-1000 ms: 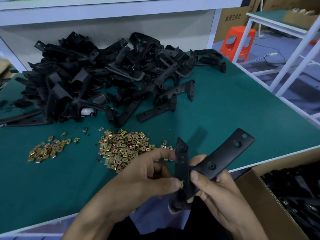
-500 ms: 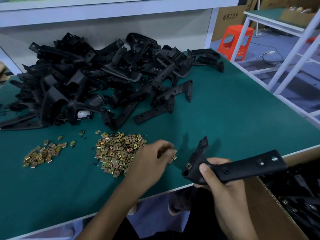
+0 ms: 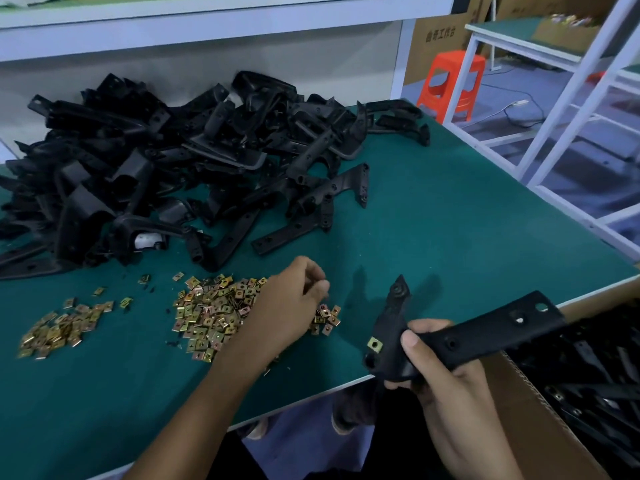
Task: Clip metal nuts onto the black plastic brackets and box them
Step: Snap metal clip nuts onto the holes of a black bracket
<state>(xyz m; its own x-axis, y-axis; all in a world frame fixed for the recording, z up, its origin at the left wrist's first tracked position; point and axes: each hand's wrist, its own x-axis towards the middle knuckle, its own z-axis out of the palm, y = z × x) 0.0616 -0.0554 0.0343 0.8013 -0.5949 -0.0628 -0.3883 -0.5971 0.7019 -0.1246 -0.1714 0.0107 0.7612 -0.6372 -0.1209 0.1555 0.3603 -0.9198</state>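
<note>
Where the green tabletop [image 3: 450,220] stretches away to the left of the left hand, a small nut pile [image 3: 59,327] lies loose, well apart from both hands. Nearer, the big nut pile [image 3: 211,313] spreads right up to the left hand [image 3: 287,306], whose wrist and palm cover its right edge. That hand is palm down, fingers curled over a few stray nuts [image 3: 327,315] just to its right; whether the fingertips pinch one I cannot tell. Beyond both hands, further from the person, the bracket heap [image 3: 194,161] sprawls across the tabletop. The hands are apart, with bare green between them. To the right of the left hand, the right hand [image 3: 440,368] grips a bracket [image 3: 485,332] in the air at the near tabletop edge, thumb on top and fingers wrapped beneath. One clipped nut [image 3: 374,344] sits on the bracket just left of the thumb; its long arm points right, out over the box [image 3: 540,431]. Right of the right hand, boxed brackets [image 3: 606,382] lie inside. Far beyond the right hand stands an orange stool [image 3: 450,84].
</note>
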